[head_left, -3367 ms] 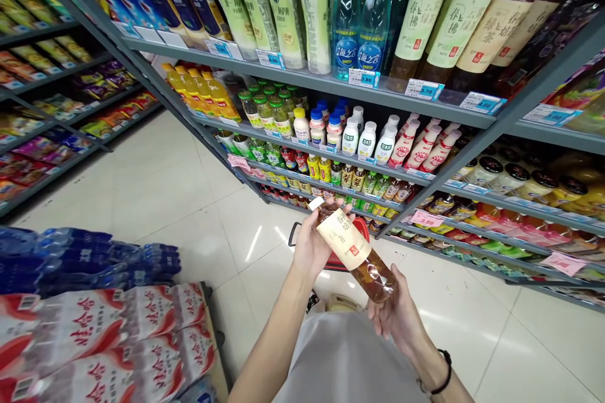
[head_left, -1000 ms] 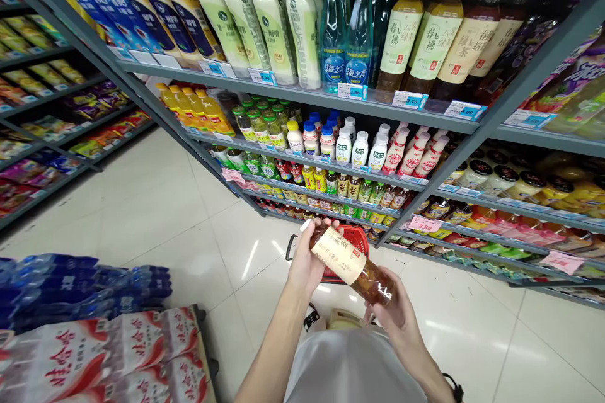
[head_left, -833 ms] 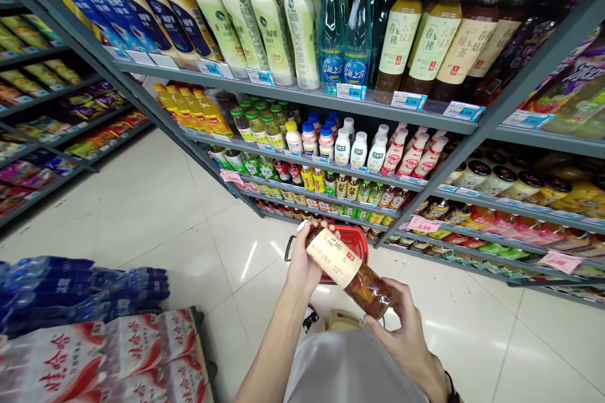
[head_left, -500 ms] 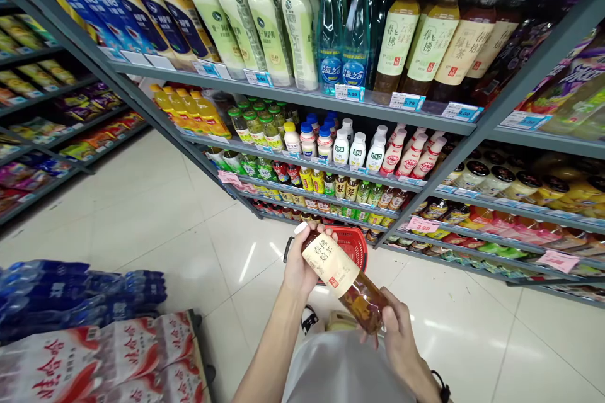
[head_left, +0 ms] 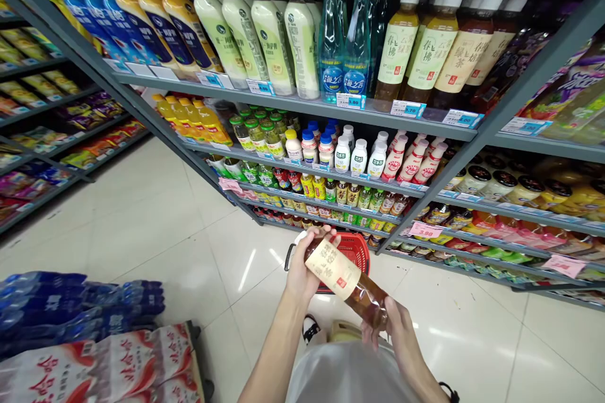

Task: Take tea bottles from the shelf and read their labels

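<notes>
My left grip [head_left: 306, 271] closes around the upper end of an amber tea bottle [head_left: 341, 278] at lower centre of the frame, while my right grip [head_left: 392, 327] holds its base. A red shopping basket [head_left: 355, 250] shows just behind.

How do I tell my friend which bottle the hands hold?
Find the grey drinks shelf. Below it, by the red basket, the left hand and right hand hold a tilted amber bottle. Only it is held; its label is cream.
</notes>
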